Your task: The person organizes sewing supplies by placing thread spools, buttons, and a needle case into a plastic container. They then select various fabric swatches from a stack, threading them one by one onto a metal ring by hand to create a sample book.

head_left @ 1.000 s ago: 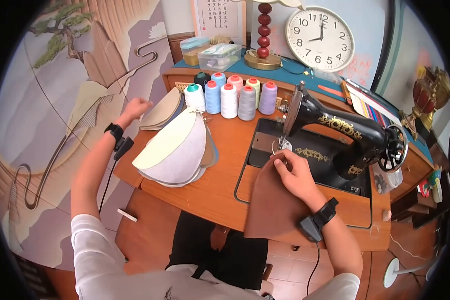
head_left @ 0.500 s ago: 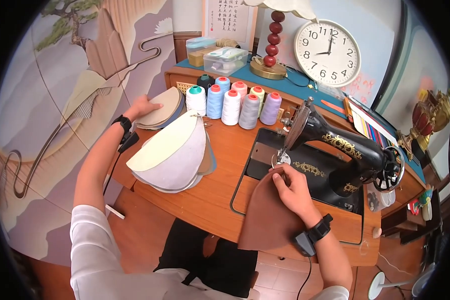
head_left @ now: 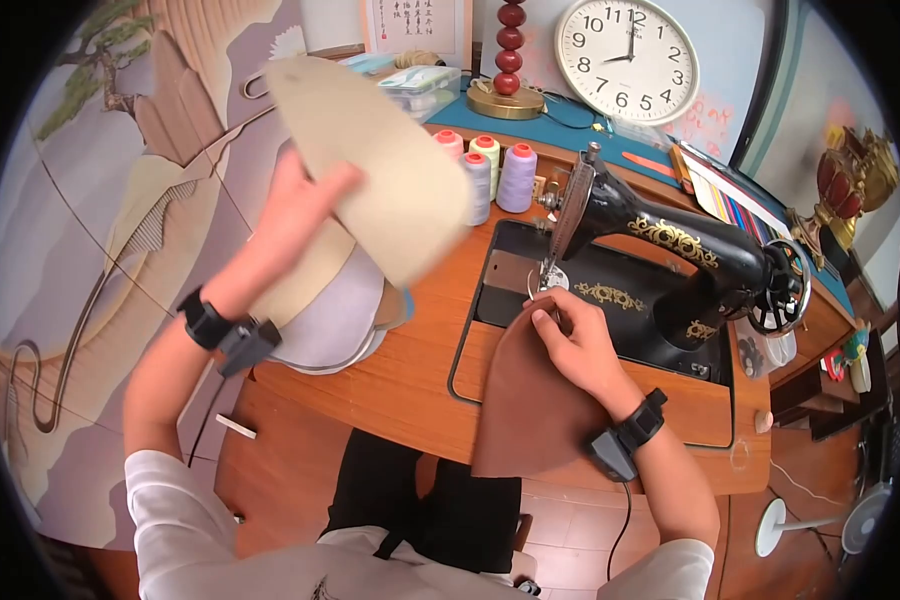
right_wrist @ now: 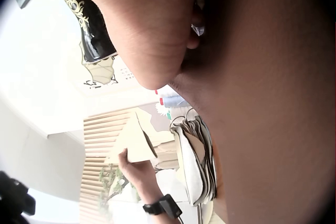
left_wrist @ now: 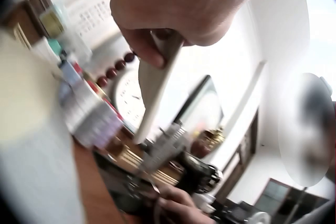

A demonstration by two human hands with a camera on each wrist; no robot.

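Note:
Raised over the left of the table, the left hand grips a beige half-round piece by its edge; in the left wrist view the piece is seen nearly edge-on between thumb and fingers. Below it lies a fanned set of half-round swatches, partly covered by hand and piece. The right hand pinches the top of a brown piece close beside the sewing machine's needle area. That brown piece hangs over the table's front edge; in the right wrist view the brown surface fills the right side.
The black sewing machine stands at the right of the table. Thread spools stand behind, some hidden by the beige piece. Further back are a lamp base, a clock and a clear box.
The left hand took hold of a beige piece from the pile at the back left and lifted it up and to the right. The right hand still pinches the brown piece.

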